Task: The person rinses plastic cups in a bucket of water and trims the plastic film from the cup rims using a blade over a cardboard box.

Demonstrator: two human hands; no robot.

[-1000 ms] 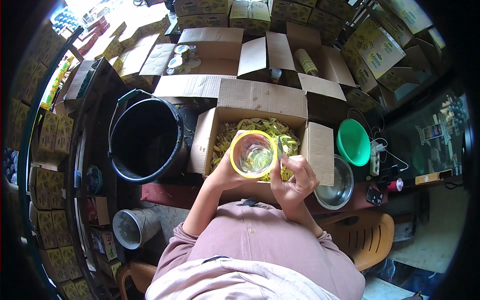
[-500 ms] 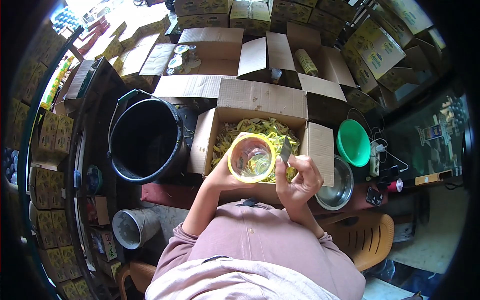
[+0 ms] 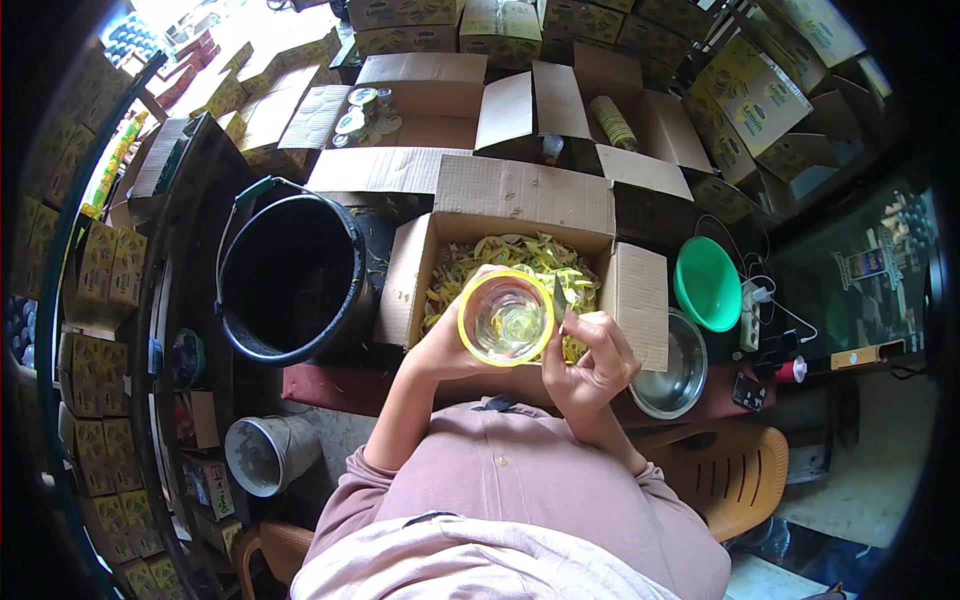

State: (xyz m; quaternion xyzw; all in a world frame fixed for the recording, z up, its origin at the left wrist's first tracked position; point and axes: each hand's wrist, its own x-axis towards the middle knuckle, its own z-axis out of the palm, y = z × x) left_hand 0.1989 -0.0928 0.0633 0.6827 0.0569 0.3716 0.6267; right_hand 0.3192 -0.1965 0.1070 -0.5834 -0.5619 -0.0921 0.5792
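My left hand is wrapped round a clear plastic jar with a yellow rim, its mouth tilted up toward me. Between the thumb and fingers of my right hand is a small flat dark blade, close beside the right edge of the rim. Whether the blade touches the rim, I cannot tell. Both hands are over the near side of an open cardboard box, in which yellow and green strips are piled.
A black bucket stands left of the box. To the right are a green bowl and a steel bowl. Behind, one open carton holds clear containers, another a stack of yellow rings. A grey bucket is lower left.
My right hand has moved slightly left, bringing the blade nearer the rim and turning it more edge-on. The jar has shifted a little right and tilted slightly.
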